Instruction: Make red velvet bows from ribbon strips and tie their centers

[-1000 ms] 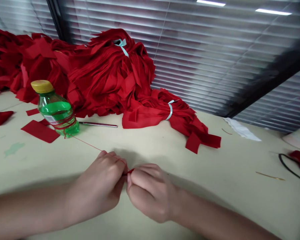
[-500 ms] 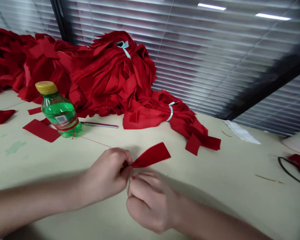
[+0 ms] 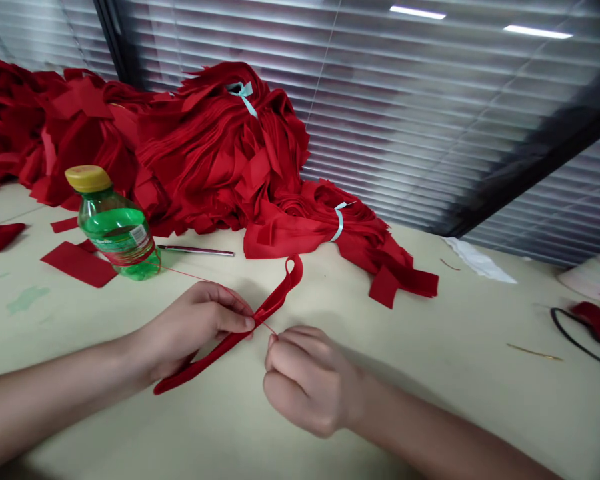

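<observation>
My left hand (image 3: pixel 195 325) pinches the middle of a folded red fabric strip (image 3: pixel 275 303), whose loop sticks up to the right while its other end lies under my palm. My right hand (image 3: pixel 305 380) is curled closed just right of it, pinching a thin red thread (image 3: pixel 190 275). The thread runs taut from my fingers back to a green plastic bottle (image 3: pixel 114 230) with a yellow cap, where it is wound round the bottle's body.
A large heap of red fabric pieces (image 3: pixel 205 153), some tied in bundles with pale bands, lies along the blinds at the back. Loose red patches (image 3: pixel 77 263) and a thin metal tool (image 3: pixel 197 251) lie by the bottle. A black cord (image 3: pixel 577 337) is at the right.
The red strip, hidden between my fingers a second ago, has come out and now shows as a long loop. My right hand has drawn slightly away to the right with the thread.
</observation>
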Demonstrator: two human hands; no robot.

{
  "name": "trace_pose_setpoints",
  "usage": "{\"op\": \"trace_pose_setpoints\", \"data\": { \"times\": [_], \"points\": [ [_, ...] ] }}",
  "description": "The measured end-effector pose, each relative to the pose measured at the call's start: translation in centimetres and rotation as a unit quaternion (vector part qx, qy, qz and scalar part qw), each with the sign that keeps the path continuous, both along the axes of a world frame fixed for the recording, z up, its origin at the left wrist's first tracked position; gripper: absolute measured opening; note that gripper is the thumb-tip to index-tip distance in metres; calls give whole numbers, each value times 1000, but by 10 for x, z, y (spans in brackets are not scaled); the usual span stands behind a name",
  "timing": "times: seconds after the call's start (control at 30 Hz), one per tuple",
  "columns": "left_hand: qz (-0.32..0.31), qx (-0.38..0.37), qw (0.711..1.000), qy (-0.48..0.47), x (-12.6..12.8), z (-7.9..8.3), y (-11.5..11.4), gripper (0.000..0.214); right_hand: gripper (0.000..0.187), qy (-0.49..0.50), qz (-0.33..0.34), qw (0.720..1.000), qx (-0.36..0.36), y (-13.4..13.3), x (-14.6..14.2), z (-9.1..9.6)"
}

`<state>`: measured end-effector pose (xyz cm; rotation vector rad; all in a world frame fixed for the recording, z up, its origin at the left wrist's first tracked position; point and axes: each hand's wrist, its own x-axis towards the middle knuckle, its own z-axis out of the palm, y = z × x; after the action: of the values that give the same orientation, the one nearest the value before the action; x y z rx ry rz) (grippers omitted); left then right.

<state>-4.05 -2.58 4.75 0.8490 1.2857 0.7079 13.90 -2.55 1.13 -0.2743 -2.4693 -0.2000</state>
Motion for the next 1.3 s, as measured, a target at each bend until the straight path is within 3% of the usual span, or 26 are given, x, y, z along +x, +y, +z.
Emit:
{"op": "trace_pose_setpoints", "data": {
  "times": [0.1, 0.23, 0.33, 0.57, 0.87, 0.97, 1.07, 1.3],
  "points": [
    [24, -59, 997, -50, -1, -1, -1, 12, 28, 4, 1, 1000, 0, 0, 1, -1],
    [-26, -81, 989, -117, -2, -4, -1, 6, 27, 8, -9, 1000, -10, -2, 1, -5],
    [-12, -108, 985, -136, -1, -6, -1, 4, 28, 16, -7, 1000, -25, -3, 1, -8],
    [10, -91, 985, -145, 2, -9, -4, 8, 31, 78, -16, 995, -65, -5, -1, -13],
    [18, -88, 979, -186, 1, -11, -5, 3, 30, 102, -33, 994, -37, -1, -3, -17],
    [4, -78, 976, -204, 1, -10, -5, 2, 31, 134, -27, 987, -81, 4, -2, -11],
    [7, -74, 979, -190, 0, -9, -5, 3, 36, 225, -15, 963, -148, 10, -1, -3],
    [29, -95, 984, -145, 1, -3, -7, 9, 36, 256, -88, 962, -17, 28, 8, 5]
  ]
}}
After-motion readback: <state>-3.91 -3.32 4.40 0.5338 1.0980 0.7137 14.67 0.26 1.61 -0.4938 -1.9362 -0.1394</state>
